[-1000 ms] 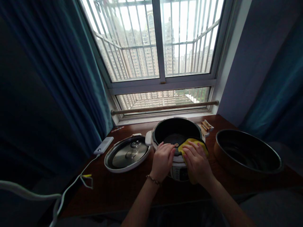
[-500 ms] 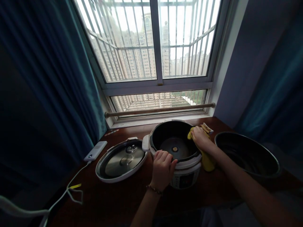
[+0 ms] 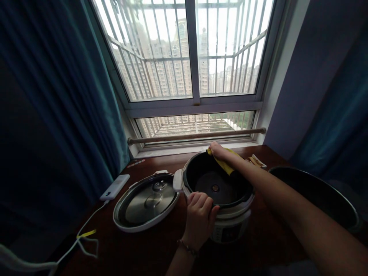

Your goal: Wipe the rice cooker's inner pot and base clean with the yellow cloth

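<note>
A white electric pressure cooker (image 3: 234, 217) stands lidless on the table, its dark inside facing up with a small round piece at the middle of the bottom. Fingers of my left hand (image 3: 199, 214) are curled over its near left rim. At the far rim, my right hand (image 3: 219, 151) grips a yellow cloth (image 3: 225, 166), pressed on the edge and hanging partly into the cooker. To the left, the round lid (image 3: 143, 205) lies with its metal inner face up. On the right, a large dark bowl-like pot (image 3: 310, 199) is partly hidden by my right forearm.
A white power bank (image 3: 115, 187) with a white cable (image 3: 70, 245) lies at the table's left edge. Behind my right arm is a small tray-like item (image 3: 257, 161). A window with a rail (image 3: 195, 136) rises behind the table, and blue curtains hang at both sides.
My right hand has moved with the yellow cloth from the cooker's right rim to its far rim, leftward and away from me. My left hand stays on the near rim.
</note>
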The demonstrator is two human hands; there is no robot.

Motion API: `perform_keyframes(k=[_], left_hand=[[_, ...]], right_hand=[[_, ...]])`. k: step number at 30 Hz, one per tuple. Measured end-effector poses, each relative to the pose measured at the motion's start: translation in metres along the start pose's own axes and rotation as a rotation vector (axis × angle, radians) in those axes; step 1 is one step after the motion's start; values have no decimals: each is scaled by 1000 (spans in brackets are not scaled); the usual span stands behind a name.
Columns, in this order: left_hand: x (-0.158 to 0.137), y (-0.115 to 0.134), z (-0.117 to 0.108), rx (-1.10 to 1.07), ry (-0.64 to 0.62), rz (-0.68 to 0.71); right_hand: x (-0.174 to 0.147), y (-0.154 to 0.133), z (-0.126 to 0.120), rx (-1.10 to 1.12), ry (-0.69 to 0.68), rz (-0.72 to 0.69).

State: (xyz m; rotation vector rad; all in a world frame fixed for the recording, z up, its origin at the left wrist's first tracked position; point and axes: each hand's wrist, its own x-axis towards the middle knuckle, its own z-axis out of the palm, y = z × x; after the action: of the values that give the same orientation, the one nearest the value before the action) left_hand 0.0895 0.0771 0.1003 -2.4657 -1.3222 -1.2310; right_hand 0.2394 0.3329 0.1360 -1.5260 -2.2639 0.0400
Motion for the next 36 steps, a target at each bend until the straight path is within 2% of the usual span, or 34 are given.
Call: perform_keyframes(k=[3,6,13,18,27,36], left_hand=[[-1,1,0,15,3,-15],[-1,1,1,19,7,-20],[0,2,3,36,20,-23],[0,3,1,55,8,-12],[1,2,2,106,17,9],[1,3,2,125,32,13]], right_hand=[[18,-17,8,-7,-84,-47],[23,-24,10,-5,-131,-77],[-2,-1,-6,39,-162,-87],[-17,16,-14,36,-148,-9],[-33,20,-26,-20,-98,66],[-88,18,-41,-193,4,162]])
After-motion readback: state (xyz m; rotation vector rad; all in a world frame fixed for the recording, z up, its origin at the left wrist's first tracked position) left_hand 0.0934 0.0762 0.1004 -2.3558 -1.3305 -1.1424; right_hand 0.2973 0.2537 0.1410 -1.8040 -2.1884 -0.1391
